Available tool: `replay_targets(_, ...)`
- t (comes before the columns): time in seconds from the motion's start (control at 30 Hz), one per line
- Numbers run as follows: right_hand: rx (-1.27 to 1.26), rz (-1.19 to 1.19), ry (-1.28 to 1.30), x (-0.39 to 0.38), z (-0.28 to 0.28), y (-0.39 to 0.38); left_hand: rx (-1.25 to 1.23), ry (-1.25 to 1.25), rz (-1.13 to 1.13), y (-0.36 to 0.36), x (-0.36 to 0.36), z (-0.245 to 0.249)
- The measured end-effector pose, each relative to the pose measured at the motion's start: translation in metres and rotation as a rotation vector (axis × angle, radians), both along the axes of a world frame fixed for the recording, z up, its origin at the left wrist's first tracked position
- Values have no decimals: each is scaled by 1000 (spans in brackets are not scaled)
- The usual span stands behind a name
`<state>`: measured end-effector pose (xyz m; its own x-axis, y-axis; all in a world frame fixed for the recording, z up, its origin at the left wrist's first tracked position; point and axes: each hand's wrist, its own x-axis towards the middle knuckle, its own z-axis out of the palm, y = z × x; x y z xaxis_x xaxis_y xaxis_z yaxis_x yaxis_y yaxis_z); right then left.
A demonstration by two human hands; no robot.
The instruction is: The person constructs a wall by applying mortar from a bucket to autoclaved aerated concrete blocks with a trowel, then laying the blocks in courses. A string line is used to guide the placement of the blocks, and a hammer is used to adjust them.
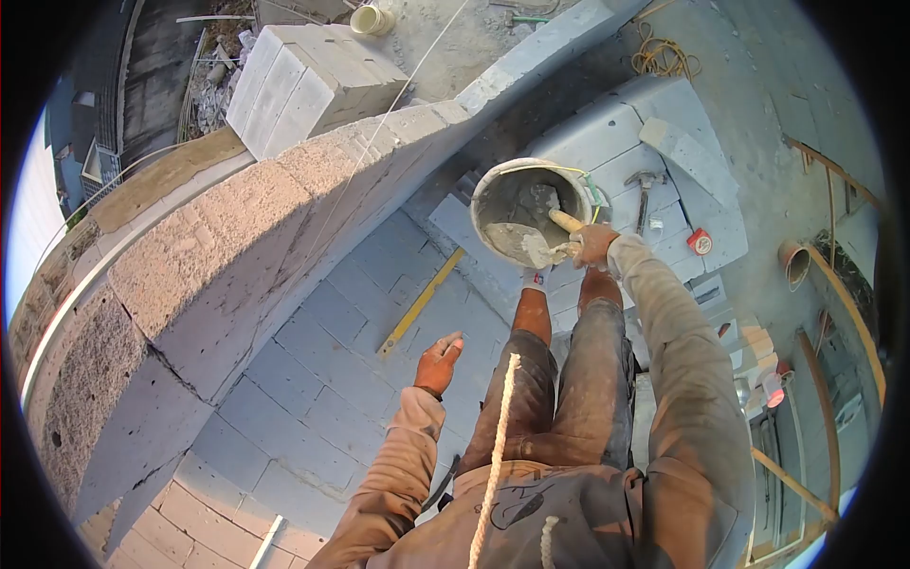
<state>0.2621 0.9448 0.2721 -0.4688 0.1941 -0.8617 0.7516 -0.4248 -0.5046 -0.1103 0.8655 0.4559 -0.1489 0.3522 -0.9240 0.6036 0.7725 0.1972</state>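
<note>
My right hand [595, 247] is wrapped around a trowel [567, 221] with a pale wooden handle, at the rim of a bucket [483, 204]. The trowel's blade is hard to tell apart from the grey mortar [517, 242] in the bucket. Green and yellow strips run along the bucket's rim. My left hand [441, 363] hangs free over the block floor, fingers loosely extended and holding nothing. Beyond it, a yellow spirit level [420, 302] leans near the blocks. To the right of the bucket, a hammer [645, 199] and a red tape measure [700, 242] lie on stacked blocks.
A curved block wall [313, 180] with a rough top runs along my left, a thin string above it. More blocks [308, 85] and a pale bucket [372, 20] stand behind it. A coiled cord [664, 57] lies at the far right, and another bucket [794, 264] nearer.
</note>
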Motion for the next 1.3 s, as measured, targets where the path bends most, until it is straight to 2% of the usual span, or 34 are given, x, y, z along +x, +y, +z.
replay_targets(0.07, -6, -180, 140, 15, 4, -24, 20, -12, 24, 2, 4, 12)
replay_targets(0.13, -62, -371, 104, 36, 77, -18, 61, -2, -141, 7, 9, 30)
replay_targets(0.17, 276, -340, 245, 47, 105, -17, 115, 7, -110, 11, 15, 40)
replay_targets(0.2, 160, -307, 244, 55, 124, -15, 104, 4, -179, 17, 20, 51)
replay_targets(0.23, 134, -365, 241, 60, 177, -3, 95, 17, -239, 24, 23, 67)
replay_targets(0.3, 120, -305, 196, 67, 251, 15, 108, 33, -278, 43, 36, 109)
replay_targets(0.37, 402, -273, 332, 62, 325, 29, 246, 37, -243, 45, 30, 123)
replay_targets(0.43, 477, -281, 402, 48, 413, 53, 357, -3, -248, 57, 28, 142)
replay_targets(0.47, 602, -271, 475, 37, 452, 62, 394, -2, -204, 65, 28, 155)
replay_targets(0.5, 639, -248, 460, 21, 491, 70, 421, -8, -166, 71, 28, 168)
replay_targets(0.57, 595, -417, 675, -16, 556, 83, 445, -25, -93, 89, 26, 199)
replay_targets(0.63, 816, -419, 850, -62, 581, 92, 492, 16, -170, 95, 10, 199)
replay_targets(0.73, 726, -376, 728, -126, 626, 98, 596, -26, -28, 83, -21, 167)
replay_targets(0.8, 724, -383, 726, -165, 649, 103, 619, 19, -54, 76, -38, 161)
replay_targets(0.9, 628, -399, 697, -208, 652, 104, 567, 50, -33, 45, -63, 165)
replay_targets(0.97, 943, -341, 616, -231, 639, 105, 508, 140, -155, 25, -78, 171)
replay_targets(1.0, 967, -326, 590, -235, 639, 103, 491, 169, -196, 14, -86, 171)
replay_targets(1.1, 946, -339, 505, -252, 650, 95, 332, 132, 5, -28, -129, 88)
replay_targets(1.17, 964, -356, 509, -262, 659, 91, 286, 141, -12, -61, -152, 28)
replay_targets(1.23, 990, -389, 525, -272, 670, 90, 250, 167, -42, -63, -160, 24)
replay_targets(1.3, 1051, -411, 536, -281, 680, 90, 178, 261, 87, -64, -155, 42)
